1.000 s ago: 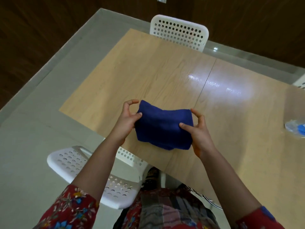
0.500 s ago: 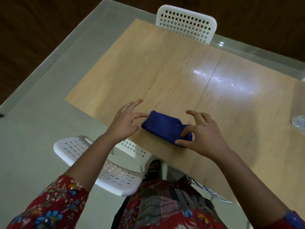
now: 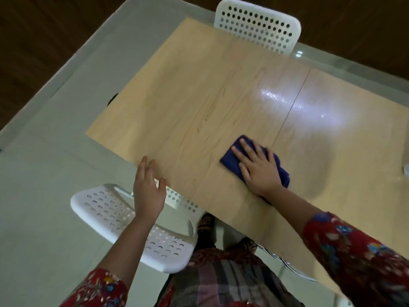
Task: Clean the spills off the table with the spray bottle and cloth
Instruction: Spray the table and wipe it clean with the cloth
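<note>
Fingers of my right hand now lie flat & straight, pressing the cloth on the table nr its front edge; 0.5 s ago they pinched it. Left hand has let go, open over that edge. Wiping's begun, I reckon.

No text, label, brand or number can be read here (the sandal strap at 6 o'clock carries marks that may be letters, too blurred to tell).
</note>
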